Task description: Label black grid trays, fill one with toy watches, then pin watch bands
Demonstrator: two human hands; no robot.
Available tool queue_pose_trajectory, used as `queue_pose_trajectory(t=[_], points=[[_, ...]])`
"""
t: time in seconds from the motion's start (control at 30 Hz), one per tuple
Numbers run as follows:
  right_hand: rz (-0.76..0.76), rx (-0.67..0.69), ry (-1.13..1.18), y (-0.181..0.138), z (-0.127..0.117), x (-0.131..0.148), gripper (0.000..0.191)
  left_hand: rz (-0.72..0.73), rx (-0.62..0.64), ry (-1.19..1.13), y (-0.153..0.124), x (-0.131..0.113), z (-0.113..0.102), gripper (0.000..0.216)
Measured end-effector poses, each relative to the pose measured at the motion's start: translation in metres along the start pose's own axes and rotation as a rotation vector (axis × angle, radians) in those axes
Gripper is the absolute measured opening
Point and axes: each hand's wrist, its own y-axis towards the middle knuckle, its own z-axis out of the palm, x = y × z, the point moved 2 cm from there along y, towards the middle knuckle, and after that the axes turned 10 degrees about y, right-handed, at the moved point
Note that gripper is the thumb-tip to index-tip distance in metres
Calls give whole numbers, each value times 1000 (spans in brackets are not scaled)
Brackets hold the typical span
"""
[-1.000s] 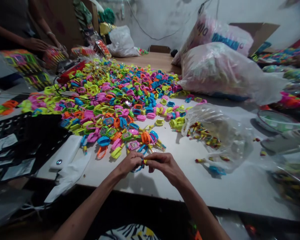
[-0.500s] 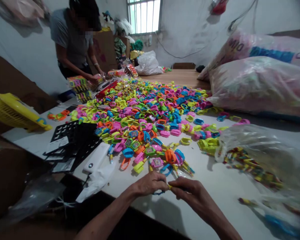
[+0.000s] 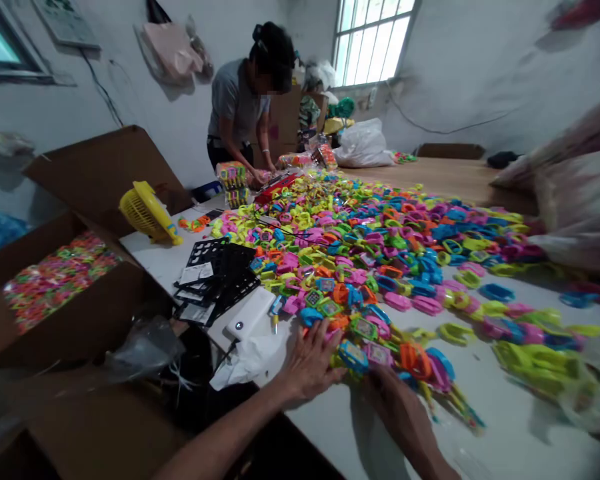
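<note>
A wide heap of small plastic toy watches in pink, yellow, blue, green and orange covers the white table. My left hand lies open at the near edge of the heap, its fingers spread over a few watches. Just to its right, my right hand rests on the table beside an orange watch. Its fingers are dark and blurred, so I cannot make out whether they hold anything.
An open cardboard box of coloured pieces stands at the left. Black grid trays, a white power bank and a yellow basket-like thing sit near it. Another person works at the far end. Full plastic bags lie on the right.
The view has swung left and upward. My hands, pinched together on a small blue piece before, have parted, and the left hand now spreads onto the heap.
</note>
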Motion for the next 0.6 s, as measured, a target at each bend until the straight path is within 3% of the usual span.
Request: queue_pose_trajectory(t=[0.1,0.17,0.27,0.37,0.43,0.5,0.6], points=[[78,-16,-55,42,-5,-4,33,66,-8,-45,32,2,5,76],[124,-21,-78,62,-12,-8,34,97,-61,-54,47,3,-8,71],[158,-49,6,70,-24,-11,37,19,-233,54,45,24,-54,55],[223,-77,204,54,-32,-9,41,-294,-386,274,14,80,-114,52],[241,-36,317,37,-31,-4,41,-515,-377,426,-13,127,-147,66],[230,8,396,24,-24,2,41,-680,-269,500,-39,169,-166,69],[223,-2,482,14,-9,10,41,-710,-58,497,-63,206,-168,60]])
